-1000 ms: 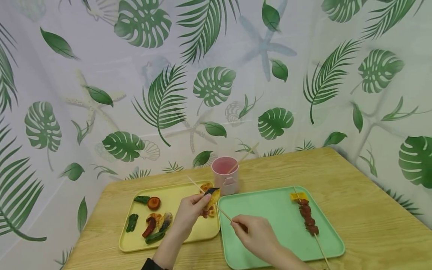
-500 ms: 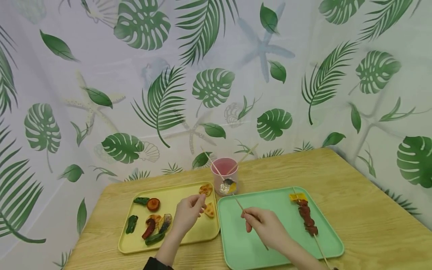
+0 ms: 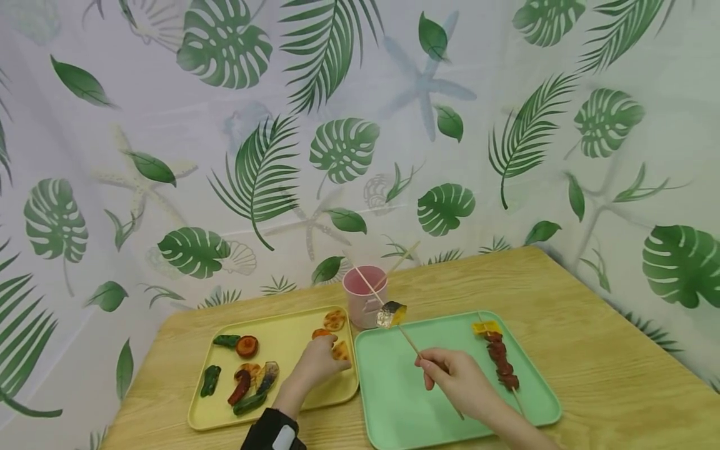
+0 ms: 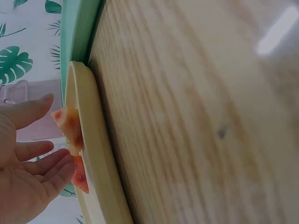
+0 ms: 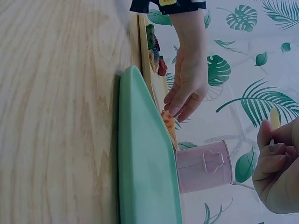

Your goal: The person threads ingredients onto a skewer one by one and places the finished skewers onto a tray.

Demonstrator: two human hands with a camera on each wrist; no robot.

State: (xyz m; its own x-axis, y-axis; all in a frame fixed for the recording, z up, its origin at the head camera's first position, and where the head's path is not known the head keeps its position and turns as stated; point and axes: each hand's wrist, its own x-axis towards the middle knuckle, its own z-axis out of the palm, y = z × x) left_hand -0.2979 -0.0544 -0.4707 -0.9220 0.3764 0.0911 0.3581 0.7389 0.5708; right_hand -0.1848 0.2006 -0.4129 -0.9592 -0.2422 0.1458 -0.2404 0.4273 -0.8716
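My right hand (image 3: 458, 378) pinches a thin wooden skewer (image 3: 409, 339) over the green tray (image 3: 388, 390). Threaded on the skewer is a yellow food piece with a dark, shiny skin (image 3: 392, 314). My left hand (image 3: 319, 362) reaches over the right end of the yellow tray (image 3: 295, 328), holding nothing. In the left wrist view its thumb and fingers are apart, the fingertips right by an orange slice (image 4: 80, 175). A second wedge-shaped slice (image 4: 70, 125) stands beside that one. From the right wrist, the left hand (image 5: 189, 84) shows with fingers pointing down at the slices.
A pink bucket (image 3: 360, 306) with a skewer in it stands behind the trays. On the green tray's right lies a skewer of brown meat chunks (image 3: 500, 359) with a yellow piece (image 3: 486, 327). Peppers, a mushroom cap (image 3: 247, 346) and a sausage (image 3: 239, 387) lie on the yellow tray.
My left hand has let go of the dark-skinned yellow piece, now on the skewer, and has moved down to the slices on the yellow tray. My right hand has shifted right with the skewer.
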